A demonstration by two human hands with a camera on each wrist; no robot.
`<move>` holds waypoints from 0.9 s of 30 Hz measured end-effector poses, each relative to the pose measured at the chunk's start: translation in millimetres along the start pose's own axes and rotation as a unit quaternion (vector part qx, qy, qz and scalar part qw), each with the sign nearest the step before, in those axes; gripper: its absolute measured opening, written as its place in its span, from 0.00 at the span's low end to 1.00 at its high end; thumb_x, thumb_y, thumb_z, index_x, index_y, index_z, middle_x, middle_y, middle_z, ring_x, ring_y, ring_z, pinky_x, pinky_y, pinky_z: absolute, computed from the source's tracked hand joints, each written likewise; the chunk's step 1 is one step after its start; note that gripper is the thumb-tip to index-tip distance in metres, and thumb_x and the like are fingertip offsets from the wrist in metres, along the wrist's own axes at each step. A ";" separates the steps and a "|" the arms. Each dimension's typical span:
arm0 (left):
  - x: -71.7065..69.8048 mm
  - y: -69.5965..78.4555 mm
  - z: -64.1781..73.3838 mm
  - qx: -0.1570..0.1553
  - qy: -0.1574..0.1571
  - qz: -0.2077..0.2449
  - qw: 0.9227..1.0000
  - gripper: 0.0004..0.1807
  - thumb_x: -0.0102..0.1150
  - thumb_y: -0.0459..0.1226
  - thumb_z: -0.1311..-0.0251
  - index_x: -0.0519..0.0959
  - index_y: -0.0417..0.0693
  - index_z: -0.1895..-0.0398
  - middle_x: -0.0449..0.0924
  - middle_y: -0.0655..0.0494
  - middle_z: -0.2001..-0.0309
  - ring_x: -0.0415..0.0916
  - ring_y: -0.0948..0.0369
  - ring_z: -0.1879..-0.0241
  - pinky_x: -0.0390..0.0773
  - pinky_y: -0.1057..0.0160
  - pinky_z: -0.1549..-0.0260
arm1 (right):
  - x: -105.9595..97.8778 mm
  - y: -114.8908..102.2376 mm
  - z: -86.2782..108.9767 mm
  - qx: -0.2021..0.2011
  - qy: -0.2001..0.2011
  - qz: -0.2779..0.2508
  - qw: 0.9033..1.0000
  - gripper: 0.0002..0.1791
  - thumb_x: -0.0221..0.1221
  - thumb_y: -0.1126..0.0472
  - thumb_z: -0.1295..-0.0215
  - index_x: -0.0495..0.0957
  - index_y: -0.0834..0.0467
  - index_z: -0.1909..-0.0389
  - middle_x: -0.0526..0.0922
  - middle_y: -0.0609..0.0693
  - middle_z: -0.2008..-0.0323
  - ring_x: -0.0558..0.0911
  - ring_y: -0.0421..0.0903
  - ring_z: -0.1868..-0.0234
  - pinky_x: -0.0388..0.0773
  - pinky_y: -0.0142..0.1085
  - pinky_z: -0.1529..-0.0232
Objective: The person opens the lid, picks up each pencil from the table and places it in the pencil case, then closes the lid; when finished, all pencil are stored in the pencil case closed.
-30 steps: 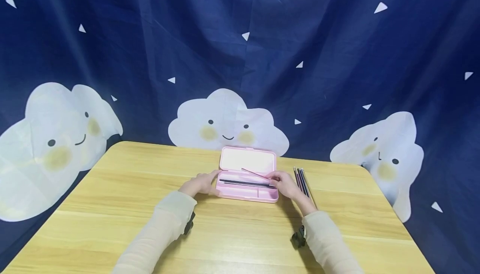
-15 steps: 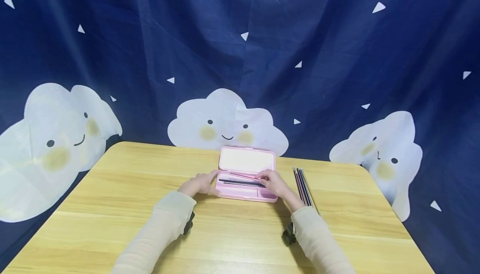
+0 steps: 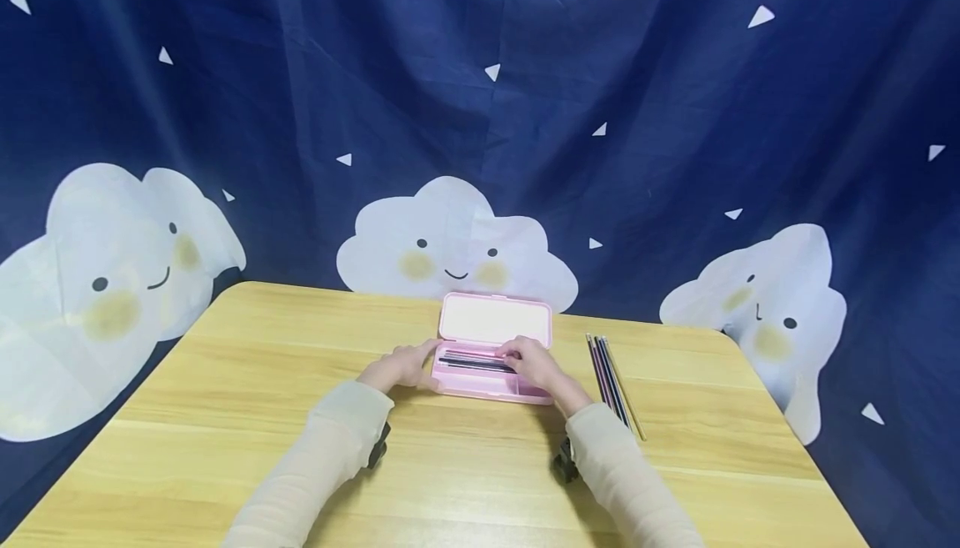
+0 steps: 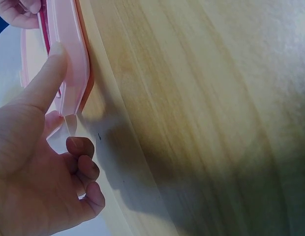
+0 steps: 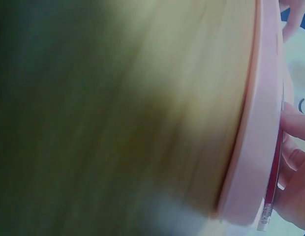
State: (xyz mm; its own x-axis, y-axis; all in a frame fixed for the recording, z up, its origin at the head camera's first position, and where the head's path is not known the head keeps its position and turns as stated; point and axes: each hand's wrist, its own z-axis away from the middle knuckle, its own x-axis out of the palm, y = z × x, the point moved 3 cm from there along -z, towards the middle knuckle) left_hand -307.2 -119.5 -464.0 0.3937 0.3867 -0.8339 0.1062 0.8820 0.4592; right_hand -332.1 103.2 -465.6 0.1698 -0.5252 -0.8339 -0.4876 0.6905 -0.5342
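Observation:
A pink pencil case [image 3: 474, 384] lies on the table with its lid [image 3: 495, 320] raised at the back. Several dark pencils [image 3: 472, 364] lie lengthwise in its long compartment. My left hand [image 3: 405, 366] holds the case by its left end; in the left wrist view its thumb [image 4: 50, 73] presses on the pink wall while the outer fingers curl free. Over the right part of the compartment, my right hand [image 3: 531, 363] pinches a dark red pencil [image 5: 275, 169], its eraser end pointing to the right of the case.
To the right of the case, several more pencils [image 3: 611, 377] lie side by side on the wooden table [image 3: 465, 473], partly behind the right forearm. A dark blue curtain [image 3: 480, 114] with white clouds hangs behind the table's far edge.
My right hand has moved left and slightly down with the pencil, from the case's right end to over the compartment. The pencil now lies along the others. The left hand stays put.

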 end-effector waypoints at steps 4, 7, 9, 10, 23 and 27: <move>0.9 -0.2 -0.4 0.001 0.000 0.004 1.000 0.50 0.68 0.52 0.57 0.54 0.55 0.31 0.63 0.35 0.39 0.59 0.38 0.40 0.61 0.36 0.46 | 3.3 -4.3 -2.7 0.008 -0.010 0.017 1.000 0.09 0.57 0.71 0.43 0.83 0.61 0.65 0.79 0.50 0.72 0.74 0.42 0.69 0.73 0.34 0.65; 1.0 0.5 -0.2 -0.001 0.000 0.005 1.000 0.50 0.68 0.52 0.58 0.54 0.55 0.31 0.63 0.35 0.39 0.59 0.38 0.40 0.61 0.36 0.46 | 4.7 -5.3 -5.3 0.013 -0.010 0.023 1.000 0.09 0.57 0.71 0.44 0.83 0.60 0.65 0.78 0.49 0.73 0.73 0.41 0.69 0.73 0.34 0.64; 0.8 0.8 0.3 0.000 0.000 0.003 1.000 0.50 0.68 0.52 0.58 0.54 0.55 0.31 0.63 0.35 0.39 0.59 0.38 0.40 0.61 0.36 0.46 | 5.5 -5.4 -7.0 0.012 -0.011 0.024 1.000 0.09 0.58 0.72 0.44 0.83 0.61 0.65 0.78 0.49 0.73 0.73 0.41 0.70 0.73 0.34 0.64; 0.7 0.9 0.7 0.000 0.001 0.002 1.000 0.50 0.68 0.52 0.58 0.54 0.55 0.31 0.63 0.35 0.39 0.59 0.37 0.41 0.61 0.36 0.47 | 5.7 -5.7 -7.6 0.011 -0.014 0.024 1.000 0.09 0.58 0.72 0.45 0.83 0.61 0.65 0.78 0.50 0.73 0.73 0.41 0.69 0.73 0.34 0.64; 0.6 2.1 2.1 -0.004 -0.002 -0.002 1.000 0.49 0.68 0.52 0.57 0.54 0.55 0.31 0.63 0.35 0.39 0.58 0.37 0.40 0.61 0.36 0.46 | 7.3 -6.4 -8.6 -0.004 -0.053 0.065 0.996 0.10 0.57 0.71 0.43 0.83 0.58 0.63 0.81 0.50 0.69 0.78 0.46 0.63 0.76 0.40 0.58; 0.1 1.8 2.7 -0.007 -0.001 -0.005 1.000 0.49 0.68 0.52 0.57 0.54 0.55 0.31 0.64 0.35 0.39 0.59 0.38 0.41 0.61 0.36 0.47 | 7.9 -7.9 -9.0 -0.008 -0.057 0.072 0.996 0.10 0.56 0.71 0.42 0.83 0.58 0.63 0.81 0.50 0.68 0.79 0.47 0.61 0.76 0.41 0.56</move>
State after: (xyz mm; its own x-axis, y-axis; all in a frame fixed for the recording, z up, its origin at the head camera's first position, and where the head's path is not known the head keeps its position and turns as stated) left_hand -304.5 -118.6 -462.4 0.3941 0.3777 -0.8379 0.0964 0.8896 0.4463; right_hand -334.6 89.2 -466.8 0.1934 -0.3606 -0.9125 -0.5278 0.7458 -0.4066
